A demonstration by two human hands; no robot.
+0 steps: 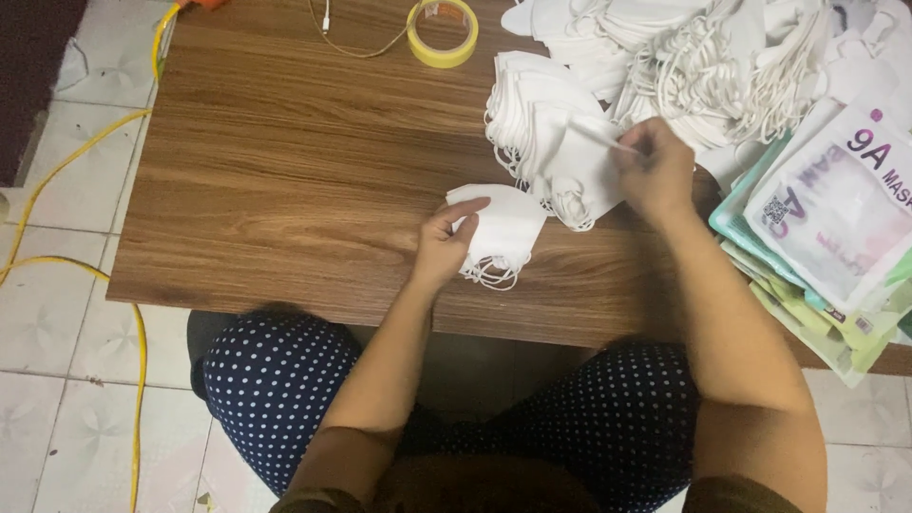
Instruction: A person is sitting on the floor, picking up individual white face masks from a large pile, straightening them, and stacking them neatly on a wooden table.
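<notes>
A: Item one?

B: Small stack of folded white masks (499,233), flat on the wooden table near its front edge. Thin white ear loops spill out at the lower side toward the table edge. The left hand (446,242) rests on the stack's left end, fingers curled over the top.

A: Item two?

B: Fanned pile of white masks (541,133), just right of and behind the first stack, overlapping one another, loops hanging at the left and lower edges. The right hand (655,171) sits over its right side, fingertips pinched on a white ear loop (598,133) drawn taut up and left.
</notes>
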